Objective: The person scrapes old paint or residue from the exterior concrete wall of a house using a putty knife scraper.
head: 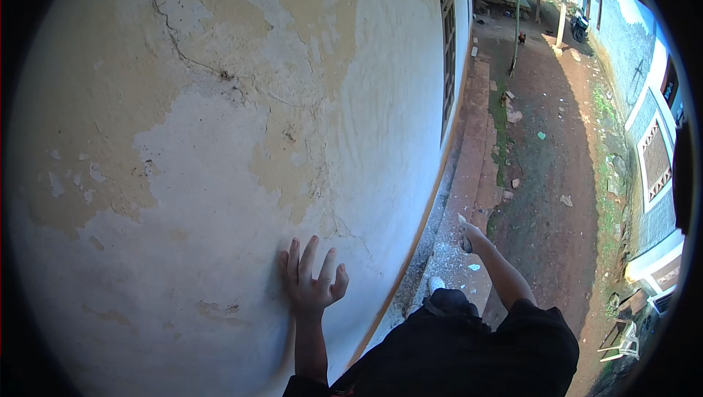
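My left hand point(314, 282) is raised in front of the peeling painted wall point(219, 177), fingers spread, with nothing in it; whether it touches the wall is unclear. Low on the right, my right hand point(468, 237) hangs at the end of the outstretched arm, above the paved ledge. A pale tip shows at its fingers, too small to tell whether it is a finger or a held thing. The wall has cream paint, bare whitish patches and a long crack. White flakes point(474, 267) lie on the ledge near a white shoe point(435, 284).
A barred window point(447, 40) is set in the wall ahead. Beside the ledge point(467, 144) runs a dirt lane point(541, 177) with loose stones. A thin pole point(516, 18), a chicken point(522, 39) and a motorcycle point(579, 26) are farther off. A white plastic chair point(626, 345) stands at lower right.
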Tool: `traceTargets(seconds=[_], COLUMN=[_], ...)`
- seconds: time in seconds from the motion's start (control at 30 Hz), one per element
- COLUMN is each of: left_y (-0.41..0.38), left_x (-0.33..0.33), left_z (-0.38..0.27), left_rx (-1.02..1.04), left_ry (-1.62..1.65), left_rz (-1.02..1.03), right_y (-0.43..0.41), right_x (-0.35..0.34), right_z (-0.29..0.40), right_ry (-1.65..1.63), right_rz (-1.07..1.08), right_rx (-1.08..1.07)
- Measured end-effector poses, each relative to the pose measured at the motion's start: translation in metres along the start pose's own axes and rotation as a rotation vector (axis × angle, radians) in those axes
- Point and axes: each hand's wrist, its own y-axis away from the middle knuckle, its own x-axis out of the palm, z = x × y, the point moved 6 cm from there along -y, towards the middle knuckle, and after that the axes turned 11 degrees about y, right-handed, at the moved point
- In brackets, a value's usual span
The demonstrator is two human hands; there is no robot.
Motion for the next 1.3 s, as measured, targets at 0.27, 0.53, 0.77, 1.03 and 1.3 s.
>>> traceTargets(seconds=[0.27,0.53,0.77,1.03,1.3], left_y=[0.007,0.005,0.008,0.012,0.017], left_x=[-0.005,-0.003,-0.005,-0.004,-0.004], left_z=[0.002,0.0,0.001,0.004,0.009], left_rx=[-0.005,-0.022,-0.023,-0.03,0.003], left_ry=[-0.032,-0.023,-0.009,0.018,0.118], left_rz=[0.027,0.008,0.025,-0.028,-0.106], right_y=[0.213,0.318,0.342,0.173,0.099], right_x=[0.18,0.27,0.28,0.194,0.081], right_z=[0.137,0.203,0.297,0.232,0.034], right_ry=[0.362,0.414,0.104,-0.102,0.501], right_rz=[0.327,0.464,0.513,0.693,-0.038], right_rx=[-0.602,-0.879,-0.918,-0.28,-0.401])
